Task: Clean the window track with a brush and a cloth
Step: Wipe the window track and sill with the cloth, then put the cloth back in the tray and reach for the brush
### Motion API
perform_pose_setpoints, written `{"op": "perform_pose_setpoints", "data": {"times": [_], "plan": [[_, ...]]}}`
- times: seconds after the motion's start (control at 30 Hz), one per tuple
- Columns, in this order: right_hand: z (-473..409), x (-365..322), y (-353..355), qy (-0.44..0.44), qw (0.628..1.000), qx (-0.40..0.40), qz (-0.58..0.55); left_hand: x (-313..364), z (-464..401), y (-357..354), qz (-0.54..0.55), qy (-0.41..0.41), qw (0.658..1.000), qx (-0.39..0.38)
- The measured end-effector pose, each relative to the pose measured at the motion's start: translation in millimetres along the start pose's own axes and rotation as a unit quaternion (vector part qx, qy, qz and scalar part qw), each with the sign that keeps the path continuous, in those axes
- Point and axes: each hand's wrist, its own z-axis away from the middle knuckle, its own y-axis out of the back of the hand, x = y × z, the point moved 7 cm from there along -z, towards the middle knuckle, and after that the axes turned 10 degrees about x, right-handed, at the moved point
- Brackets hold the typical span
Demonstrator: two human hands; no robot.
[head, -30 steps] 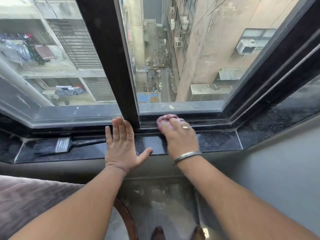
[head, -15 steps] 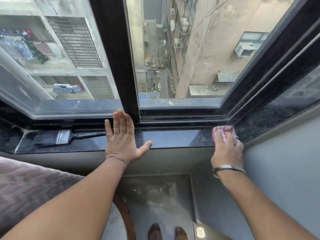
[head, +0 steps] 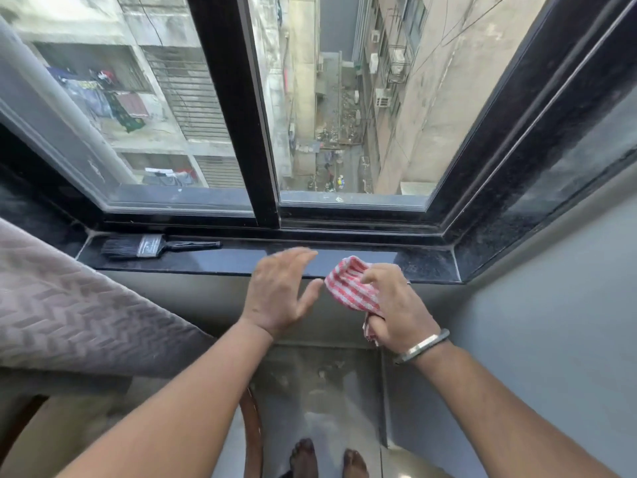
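Observation:
My right hand (head: pixel 400 305) holds a bunched red-and-white checked cloth (head: pixel 348 288) in the air, just in front of the black stone sill (head: pixel 424 265). My left hand (head: pixel 279 291) hovers open beside it, fingers spread, thumb close to the cloth without gripping it. A black-bristled paint brush (head: pixel 151 247) lies flat on the left part of the sill, handle pointing right. The dark window track (head: pixel 344 227) runs along the foot of the sliding panes, behind the sill.
A black vertical window frame (head: pixel 238 108) splits the two panes above the track. A pinkish quilted mattress edge (head: pixel 69 305) fills the left. A grey wall (head: pixel 551 305) stands to the right. My bare feet (head: pixel 324 458) are on the floor below.
My right hand slid the cloth right along the sill, then lifted it off and back toward the middle. My left hand left the sill and rose beside the cloth.

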Motion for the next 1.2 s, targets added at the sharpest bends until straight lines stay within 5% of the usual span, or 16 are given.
{"op": "perform_pose_setpoints", "data": {"times": [0.07,0.13,0.3,0.37,0.47,0.57,0.63,0.8,0.9,1.07,1.2], "plan": [[6.0,-6.3,14.2,0.027,0.998,0.044,-0.020,8.9,-3.2,-4.6,0.153,0.197,0.964,-0.088],[10.7,-8.2,18.3,0.040,0.998,0.049,-0.030,19.6,0.0,-15.1,0.303,0.339,0.874,-0.171],[33.6,-9.4,9.4,0.008,0.999,0.023,-0.028,34.2,20.2,-5.3,0.420,0.379,0.800,-0.199],[44.8,4.5,-4.5,-0.136,0.989,-0.032,-0.057,27.0,42.5,3.1,0.465,0.415,0.757,-0.196],[69.5,-0.5,-51.8,-0.411,0.842,-0.172,-0.304,7.3,86.7,21.3,0.516,0.474,0.690,-0.184],[86.2,-50.1,-114.4,-0.441,0.681,-0.309,-0.496,-24.2,145.8,41.2,0.546,0.534,0.630,-0.140],[95.1,-73.0,-157.6,-0.450,0.652,-0.334,-0.511,-53.8,193.4,57.7,0.540,0.577,0.605,-0.098],[130.3,-106.4,-298.9,-0.417,0.764,-0.367,-0.328,-147.8,355.7,106.7,0.439,0.711,0.550,0.006],[173.9,-138.2,-384.5,-0.423,0.775,-0.394,-0.254,-192.1,452.2,129.1,0.334,0.772,0.540,0.038],[236.9,-169.5,-482.8,-0.373,0.801,-0.444,-0.150,-247.5,553.4,139.4,0.151,0.803,0.577,0.023],[261.2,-170.9,-495.9,-0.308,0.825,-0.471,-0.049,-261.5,567.6,149.2,-0.019,0.742,0.666,-0.081]]}}
